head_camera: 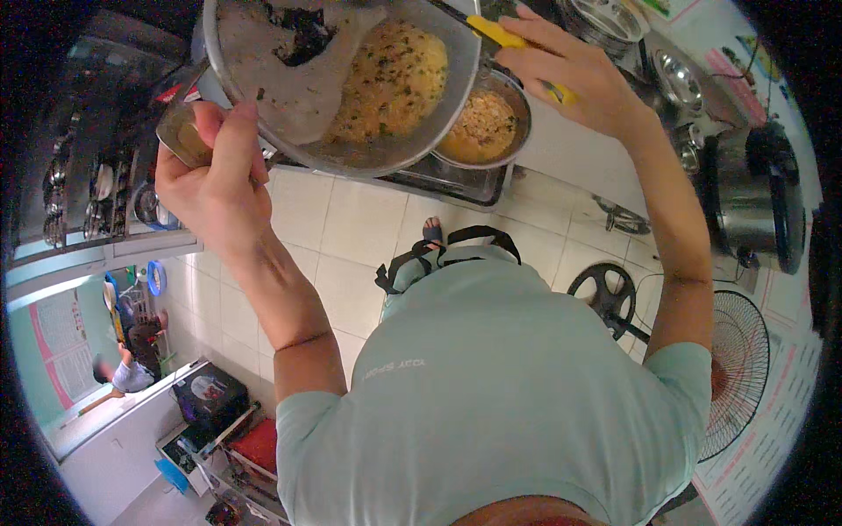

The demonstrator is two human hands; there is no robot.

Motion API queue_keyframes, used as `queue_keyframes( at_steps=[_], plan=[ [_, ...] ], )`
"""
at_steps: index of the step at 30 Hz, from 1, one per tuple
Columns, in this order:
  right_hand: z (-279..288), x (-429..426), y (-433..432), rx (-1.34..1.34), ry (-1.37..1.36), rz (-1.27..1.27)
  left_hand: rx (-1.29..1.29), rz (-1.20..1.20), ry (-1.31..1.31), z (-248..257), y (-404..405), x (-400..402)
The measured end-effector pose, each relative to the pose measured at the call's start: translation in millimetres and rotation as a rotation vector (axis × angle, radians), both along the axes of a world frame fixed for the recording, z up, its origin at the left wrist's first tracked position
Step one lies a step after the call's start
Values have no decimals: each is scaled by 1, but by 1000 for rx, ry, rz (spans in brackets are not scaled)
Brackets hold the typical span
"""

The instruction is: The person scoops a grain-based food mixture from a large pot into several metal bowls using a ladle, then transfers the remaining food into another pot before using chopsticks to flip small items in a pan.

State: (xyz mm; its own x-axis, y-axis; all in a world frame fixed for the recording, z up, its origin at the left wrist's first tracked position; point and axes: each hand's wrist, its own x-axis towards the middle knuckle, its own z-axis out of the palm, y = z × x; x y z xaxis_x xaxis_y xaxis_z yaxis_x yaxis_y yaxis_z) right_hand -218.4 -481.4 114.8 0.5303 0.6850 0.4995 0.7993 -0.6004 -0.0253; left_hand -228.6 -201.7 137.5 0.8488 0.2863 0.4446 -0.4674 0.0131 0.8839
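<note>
At the top of the head view, a large metal pan (228,72) is held up over the stove. Inside it lie yellowish food (395,72) with dark and green bits, and a dark clump (306,36). My left hand (217,158) is closed around the pan's handle (184,135), left of its rim. My right hand (572,79) grips a yellow-handled utensil (496,31), whose far end runs out of the frame. Partly behind the large pan, a smaller pan (524,141) holds crumbly orange food (487,118).
The black stove edge (483,187) lies beneath the pans. Metal bowls (677,79) and a large pot (750,191) stand at right. A fan (737,375) is close to my right arm. Through an opening at far left, another person (135,371) holds a long handle.
</note>
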Motion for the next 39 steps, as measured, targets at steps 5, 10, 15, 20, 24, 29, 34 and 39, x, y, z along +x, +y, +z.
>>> queue_keyframes(
  at_steps=[5,10,15,20,24,29,34,39],
  plan=[
    [-8,0,-12,83,3,14,196,113,-48,-1,-11,-12],
    [-12,-6,-23,109,-30,37,315,103,-100,-10,-18,-18],
    [-23,-11,-32,191,-74,29,371,51,-170,-12,-35,-23],
    [-18,-17,-37,106,-42,31,562,59,-229,-19,-42,-24],
    [-21,-22,-42,82,-38,13,622,50,-298,-20,-48,-27],
    [-23,-32,-46,-38,53,-57,728,57,-338,-22,-53,-26],
    [-27,-29,-48,-108,58,6,792,92,-317,-22,-56,-28],
    [-35,-26,-52,-24,73,-49,755,87,-316,-24,-54,-26]
  ],
)
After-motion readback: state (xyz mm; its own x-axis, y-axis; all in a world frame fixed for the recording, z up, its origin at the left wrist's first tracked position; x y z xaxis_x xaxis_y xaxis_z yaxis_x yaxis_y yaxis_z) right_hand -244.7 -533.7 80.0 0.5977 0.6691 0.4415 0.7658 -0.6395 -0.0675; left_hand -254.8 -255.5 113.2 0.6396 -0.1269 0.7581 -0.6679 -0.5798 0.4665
